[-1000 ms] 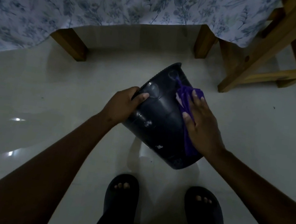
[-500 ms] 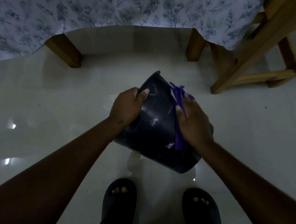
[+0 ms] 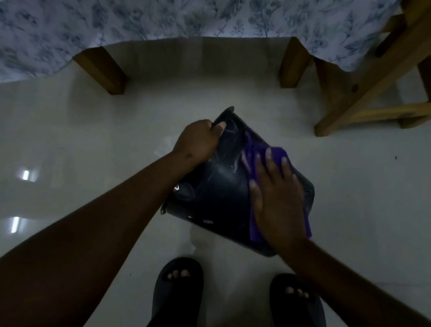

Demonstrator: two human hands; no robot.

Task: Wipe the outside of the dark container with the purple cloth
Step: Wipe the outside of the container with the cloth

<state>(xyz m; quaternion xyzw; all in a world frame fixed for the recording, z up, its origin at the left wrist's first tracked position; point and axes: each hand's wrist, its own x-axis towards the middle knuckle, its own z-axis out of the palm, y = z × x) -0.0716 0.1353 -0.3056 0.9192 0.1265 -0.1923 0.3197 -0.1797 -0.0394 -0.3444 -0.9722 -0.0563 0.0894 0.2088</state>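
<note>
I see the left hand [image 3: 196, 141] with its grip closed over the far rim of the dark container [image 3: 216, 191], fingers hooked inside. The right hand [image 3: 277, 199] lies flat, fingers spread, pressing the purple cloth [image 3: 277, 155] against the container's right side. The container is tilted and held above the pale floor [image 3: 101, 148], just ahead of my slippers [image 3: 178, 290].
</note>
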